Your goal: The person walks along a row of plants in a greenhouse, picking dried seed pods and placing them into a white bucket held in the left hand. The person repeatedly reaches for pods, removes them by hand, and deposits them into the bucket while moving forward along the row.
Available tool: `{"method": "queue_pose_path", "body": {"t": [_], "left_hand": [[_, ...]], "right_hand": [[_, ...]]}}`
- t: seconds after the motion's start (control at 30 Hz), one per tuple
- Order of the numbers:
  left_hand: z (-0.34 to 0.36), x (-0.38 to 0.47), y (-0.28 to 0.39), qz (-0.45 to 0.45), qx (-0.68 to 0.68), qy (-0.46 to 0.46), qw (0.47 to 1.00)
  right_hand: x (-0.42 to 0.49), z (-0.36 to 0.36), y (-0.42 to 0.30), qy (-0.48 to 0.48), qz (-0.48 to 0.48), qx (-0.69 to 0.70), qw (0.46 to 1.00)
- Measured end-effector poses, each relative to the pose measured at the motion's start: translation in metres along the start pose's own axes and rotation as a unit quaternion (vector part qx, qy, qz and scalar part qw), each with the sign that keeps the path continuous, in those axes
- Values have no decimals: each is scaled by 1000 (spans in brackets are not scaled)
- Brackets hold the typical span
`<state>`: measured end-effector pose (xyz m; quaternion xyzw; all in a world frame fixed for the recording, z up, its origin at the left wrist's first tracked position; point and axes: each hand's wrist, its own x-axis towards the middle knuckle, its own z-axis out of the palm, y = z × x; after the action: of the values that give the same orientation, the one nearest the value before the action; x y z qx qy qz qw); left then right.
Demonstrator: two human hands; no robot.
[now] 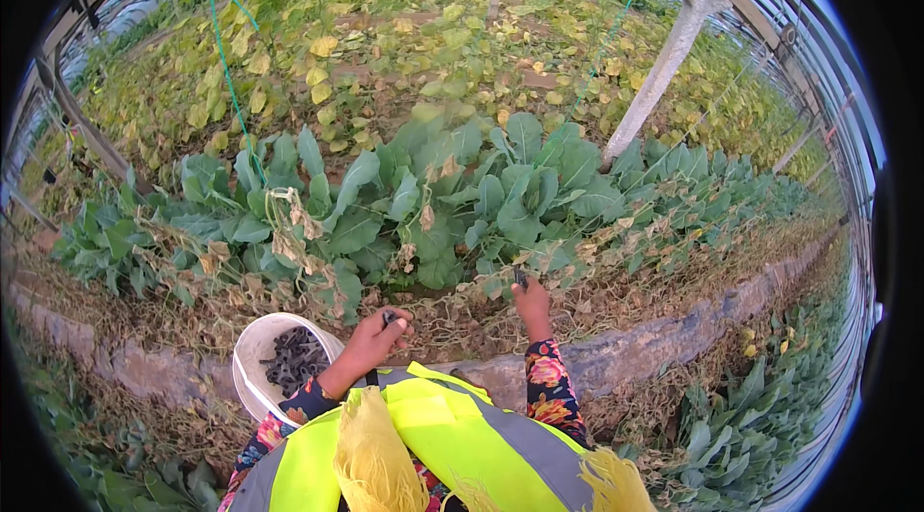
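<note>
My left hand (372,342) is closed around a small black plastic clip (390,317), just right of a white plastic bucket (249,349). Inside that tilted bucket lie many black plastic clips (294,360), partly hidden behind my left wrist. Further right, my right hand (533,304) reaches forward to the withered vines (462,306). Another black clip (520,277) sticks up from its fingers; whether it also grips a stem is too small to tell. Broad-leaved green plants (433,223) grow right beyond both hands.
A low earthen ridge (635,360) runs crosswise in front of me. Green twine (224,57) hangs down to the left. A concrete post (664,72) leans at the right. Yellowing vines (404,57) fill the ground beyond, and more leafy plants (729,432) grow at lower right.
</note>
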<state>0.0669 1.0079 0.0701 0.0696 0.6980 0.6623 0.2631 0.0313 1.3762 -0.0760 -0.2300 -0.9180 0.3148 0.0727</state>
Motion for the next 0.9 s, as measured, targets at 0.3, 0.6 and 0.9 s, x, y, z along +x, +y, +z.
{"method": "queue_pose_path", "body": {"t": [0.3,0.6,0.9], "left_hand": [[-1,0,-1,2,-4,11,1000],[-2,-3,1,5,-8,15,1000],[0,-3,1,11,4,16,1000]], "right_hand": [[-7,44,23,42,-40,80,995],[-37,89,40,-75,61,255,962],[-66,61,-3,-160,179,642,728]]}}
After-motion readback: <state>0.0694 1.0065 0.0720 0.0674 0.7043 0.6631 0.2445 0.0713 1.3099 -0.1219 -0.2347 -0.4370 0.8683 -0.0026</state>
